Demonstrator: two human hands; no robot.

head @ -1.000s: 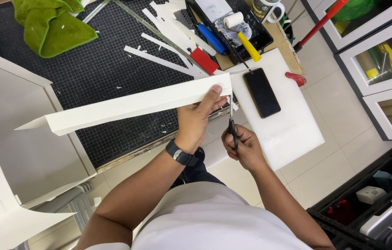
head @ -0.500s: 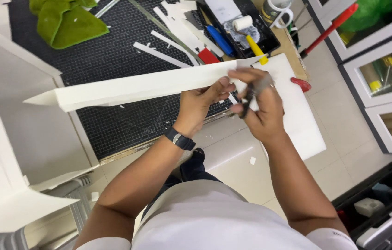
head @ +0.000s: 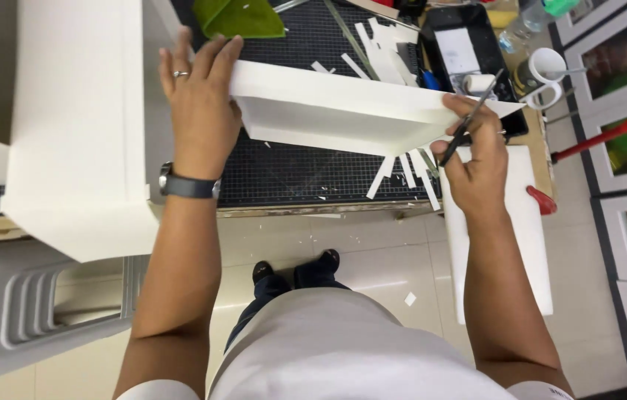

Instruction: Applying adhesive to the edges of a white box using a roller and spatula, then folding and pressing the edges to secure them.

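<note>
I'm looking down from the head cam at two bare arms over a black gridded cutting mat (head: 306, 167) on a workbench. Left hand (head: 196, 104), w/ ring and dark wristwatch (head: 187, 185), lies flat, fingers spread and released, pressing the left end of a long white folded foam-board piece (head: 343, 111). That piece spans the mat from left hand to right hand, its right tip pointing toward a black tray (head: 469, 52) w/ a small paint roller. Right hand (head: 476, 159) is clenched around slim black scissors (head: 469, 122), blades angled up at the board's right end; I can't tell if the blades are parted.

Step in hand, as I judge it: trimming the board's right end. Next move calls for steadying the left end & lining the blades on the edge before closing.

Also nearby: white offcut strips (head: 402, 170) on the mat, green cloth (head: 243, 18) at top, large white board box (head: 76, 126) at left, roll of white tape (head: 547, 70) at right.
</note>
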